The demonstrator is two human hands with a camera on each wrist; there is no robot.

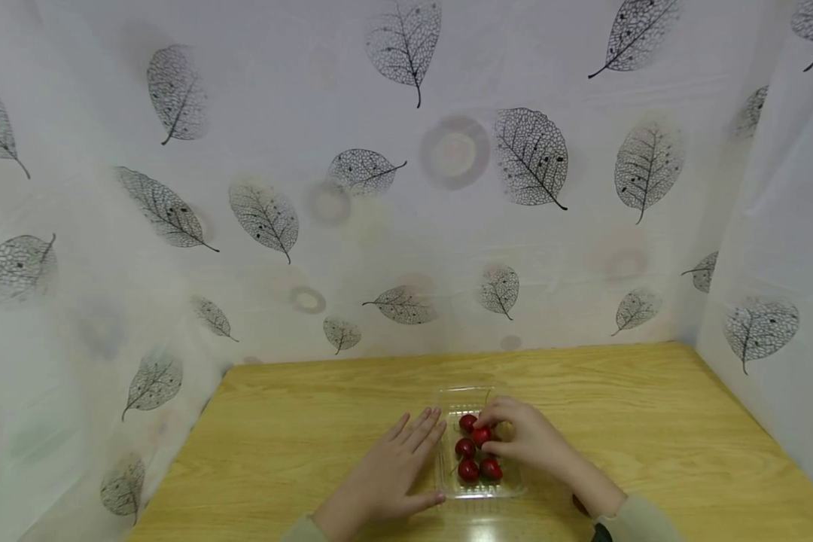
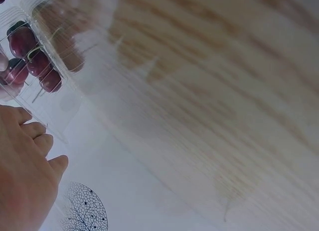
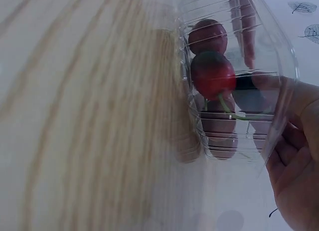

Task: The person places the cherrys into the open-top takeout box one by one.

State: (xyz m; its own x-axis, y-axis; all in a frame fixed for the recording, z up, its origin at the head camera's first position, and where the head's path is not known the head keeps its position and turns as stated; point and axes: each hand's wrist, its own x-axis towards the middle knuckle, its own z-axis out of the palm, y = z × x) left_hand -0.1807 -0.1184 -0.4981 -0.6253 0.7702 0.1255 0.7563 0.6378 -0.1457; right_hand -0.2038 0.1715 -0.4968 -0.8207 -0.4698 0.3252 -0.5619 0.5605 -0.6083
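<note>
A clear plastic box (image 1: pixel 450 488) with several dark red cherries (image 1: pixel 468 471) in it stands on the table. My left hand (image 1: pixel 396 470) lies along the box's left side, its fingers straight and the fingertips right at the edge. Over the right part of the box, my right hand (image 1: pixel 525 436) pinches a bright red cherry (image 1: pixel 481 437) between thumb and fingers. Through the clear wall in the right wrist view, a cherry with a green stem (image 3: pixel 213 75) shows close to the right hand (image 3: pixel 296 176). The right fingers hide part of the box's contents.
Another dark cherry (image 1: pixel 580 505) lies on the wooden table (image 1: pixel 298 436), partly covered by the right wrist. A pale leaf-patterned sheet (image 1: pixel 284 301) hangs behind the table and along both sides.
</note>
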